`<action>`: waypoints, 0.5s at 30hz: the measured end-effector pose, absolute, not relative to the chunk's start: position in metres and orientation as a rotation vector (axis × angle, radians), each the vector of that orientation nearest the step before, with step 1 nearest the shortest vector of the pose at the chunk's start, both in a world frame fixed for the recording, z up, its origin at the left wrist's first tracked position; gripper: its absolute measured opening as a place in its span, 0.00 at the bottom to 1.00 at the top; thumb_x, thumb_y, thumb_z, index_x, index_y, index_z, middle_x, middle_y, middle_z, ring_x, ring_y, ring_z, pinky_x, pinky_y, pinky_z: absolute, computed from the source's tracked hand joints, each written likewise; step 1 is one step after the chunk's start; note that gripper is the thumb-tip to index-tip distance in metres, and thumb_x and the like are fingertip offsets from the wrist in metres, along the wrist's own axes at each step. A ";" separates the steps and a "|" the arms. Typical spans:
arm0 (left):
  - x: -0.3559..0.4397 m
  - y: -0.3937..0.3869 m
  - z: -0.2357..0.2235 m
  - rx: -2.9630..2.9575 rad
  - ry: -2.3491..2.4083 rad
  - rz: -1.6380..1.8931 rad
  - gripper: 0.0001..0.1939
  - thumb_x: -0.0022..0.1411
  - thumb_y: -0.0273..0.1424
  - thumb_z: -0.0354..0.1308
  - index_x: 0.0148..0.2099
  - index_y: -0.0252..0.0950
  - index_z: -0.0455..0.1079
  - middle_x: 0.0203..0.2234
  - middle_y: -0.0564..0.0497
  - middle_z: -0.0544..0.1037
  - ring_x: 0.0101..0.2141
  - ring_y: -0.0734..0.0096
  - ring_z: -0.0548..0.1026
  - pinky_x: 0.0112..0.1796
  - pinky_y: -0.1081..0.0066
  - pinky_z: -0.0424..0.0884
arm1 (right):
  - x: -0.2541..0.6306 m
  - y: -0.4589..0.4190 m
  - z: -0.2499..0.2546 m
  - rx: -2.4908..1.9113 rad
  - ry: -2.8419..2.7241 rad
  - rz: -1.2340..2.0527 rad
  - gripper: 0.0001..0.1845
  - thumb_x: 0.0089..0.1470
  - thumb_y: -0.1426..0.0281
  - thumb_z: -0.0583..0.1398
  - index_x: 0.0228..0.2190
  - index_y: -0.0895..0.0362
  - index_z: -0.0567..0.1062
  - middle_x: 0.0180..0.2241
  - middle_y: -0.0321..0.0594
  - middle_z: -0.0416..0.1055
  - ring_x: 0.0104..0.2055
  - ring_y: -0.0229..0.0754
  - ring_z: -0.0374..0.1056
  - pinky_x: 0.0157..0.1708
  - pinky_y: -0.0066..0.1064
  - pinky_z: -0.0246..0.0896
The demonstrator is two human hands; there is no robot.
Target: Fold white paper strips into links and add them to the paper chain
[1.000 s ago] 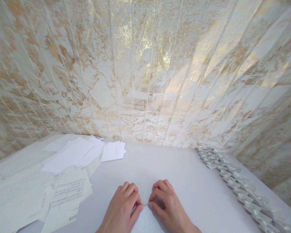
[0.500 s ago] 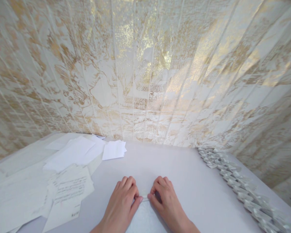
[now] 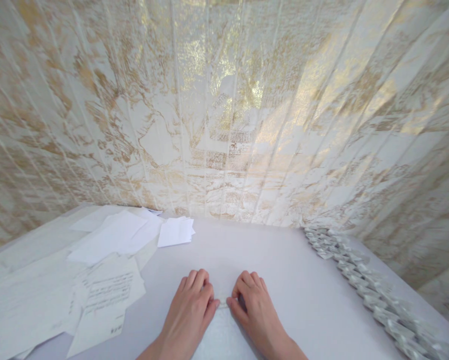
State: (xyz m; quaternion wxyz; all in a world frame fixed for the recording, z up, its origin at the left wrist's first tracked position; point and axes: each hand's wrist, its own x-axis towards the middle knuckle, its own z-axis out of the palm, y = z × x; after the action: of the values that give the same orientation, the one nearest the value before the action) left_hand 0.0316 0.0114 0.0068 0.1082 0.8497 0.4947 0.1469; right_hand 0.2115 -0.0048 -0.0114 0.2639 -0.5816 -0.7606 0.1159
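Between my hands lies a pale, thin sheet (image 3: 222, 336) that looks like paper or foil, its far edge turned over in a narrow fold. My left hand (image 3: 190, 310) is closed, with thumb and index finger pinching the left end of that fold. At the right end, my right hand (image 3: 255, 309) pinches the same fold with thumb and curled fingers. A small gap separates the two thumbs, and the folded strip shows in it. The sheet's near part runs out of the bottom of the view.
White paper sheets (image 3: 104, 237) and sheets with handwriting (image 3: 108, 290) cover the table's left side. A small stack of white paper squares (image 3: 175, 232) lies at the back. A long chain of folded silvery pieces (image 3: 378, 300) runs along the right. A gold-patterned curtain (image 3: 224, 125) hangs behind.
Both hands have shifted slightly away from me with the fold between them, mostly in the first half second. More of the pale sheet shows below them now.
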 end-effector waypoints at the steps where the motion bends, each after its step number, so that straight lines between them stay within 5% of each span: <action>1: 0.032 0.012 0.007 2.509 1.463 0.420 0.05 0.64 0.23 0.55 0.35 0.35 0.70 0.40 0.46 0.71 0.42 0.56 0.68 0.42 0.59 0.65 | 0.212 -0.004 -0.012 -1.576 -2.058 0.311 0.10 0.53 0.80 0.63 0.26 0.56 0.69 0.32 0.36 0.68 0.38 0.45 0.62 0.39 0.37 0.56; 15: 0.029 0.011 -0.001 2.438 1.419 0.531 0.07 0.62 0.21 0.52 0.36 0.38 0.67 0.40 0.49 0.70 0.41 0.59 0.67 0.42 0.60 0.62 | 0.213 -0.006 -0.010 -1.518 -2.094 0.281 0.10 0.54 0.80 0.62 0.31 0.55 0.68 0.34 0.37 0.69 0.38 0.46 0.63 0.39 0.37 0.57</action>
State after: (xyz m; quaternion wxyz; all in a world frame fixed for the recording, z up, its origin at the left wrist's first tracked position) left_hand 0.0294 0.0112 -0.0006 0.1352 0.8415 0.4899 0.1832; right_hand 0.2135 -0.0056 -0.0095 0.2667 -0.5622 -0.7759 0.1041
